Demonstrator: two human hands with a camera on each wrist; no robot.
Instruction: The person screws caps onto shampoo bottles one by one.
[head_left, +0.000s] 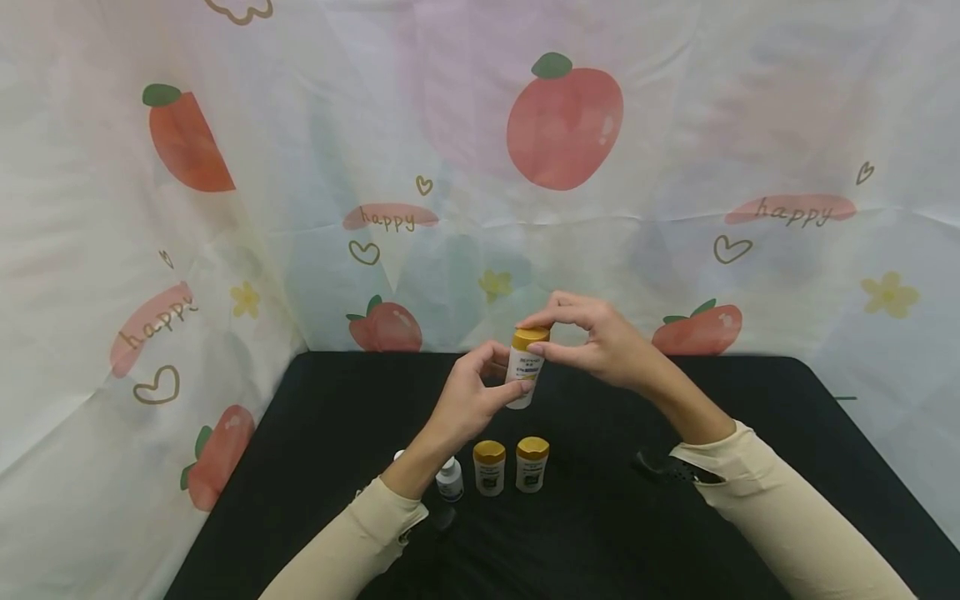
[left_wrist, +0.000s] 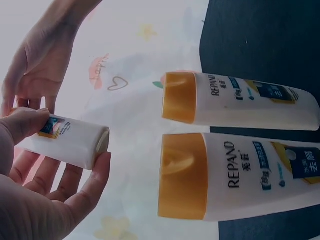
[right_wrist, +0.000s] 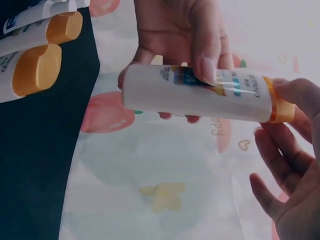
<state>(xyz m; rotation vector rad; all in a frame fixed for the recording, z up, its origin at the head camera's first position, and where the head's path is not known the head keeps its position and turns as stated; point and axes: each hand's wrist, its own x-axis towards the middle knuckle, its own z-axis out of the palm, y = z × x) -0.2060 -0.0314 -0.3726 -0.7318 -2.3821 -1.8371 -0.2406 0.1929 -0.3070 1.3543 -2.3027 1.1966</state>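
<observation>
A white shampoo bottle (head_left: 519,371) with a gold cap (head_left: 531,335) is held up above the black table, tilted slightly. My left hand (head_left: 472,390) grips its body, the thumb lying across the label in the right wrist view. At the top, my right hand (head_left: 603,340) pinches the gold cap between thumb and finger; its other fingers stay off the bottle (right_wrist: 150,92). The cap sits on the bottle. Two similar gold-capped shampoo bottles, one on the left (head_left: 490,477) and one on the right (head_left: 530,475), stand upright on the table below the hands.
Left of the gold-capped pair stands a smaller white bottle (head_left: 450,483). Another white top (head_left: 399,455) shows beside it, mostly hidden by my left forearm. The black table (head_left: 600,533) meets a printed cloth backdrop (head_left: 465,150) at the back and left.
</observation>
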